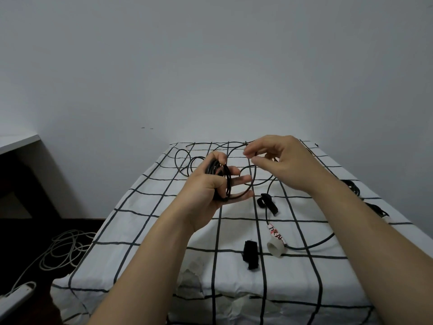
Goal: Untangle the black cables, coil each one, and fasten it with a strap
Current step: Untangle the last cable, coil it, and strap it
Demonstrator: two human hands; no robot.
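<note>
Left hand: the left hand curls its fingers round the coil, so the loops do not spring apart.
Right hand: the right hand pinches a loose strand with thumb and finger, likely to make the next loop.
Coil: thin, black, round, held up over the far middle of the checked cloth.
Loose cable: lies in curls on the cloth.
Straps: one strap and another strap lie close by, probably for tying.

Both our bare forearms reach forward, raised. Our left grip, palm up, curls round the coiled black cable. Our right grip, just right of that coil, pinches the cable between thumb and forefinger.
</note>
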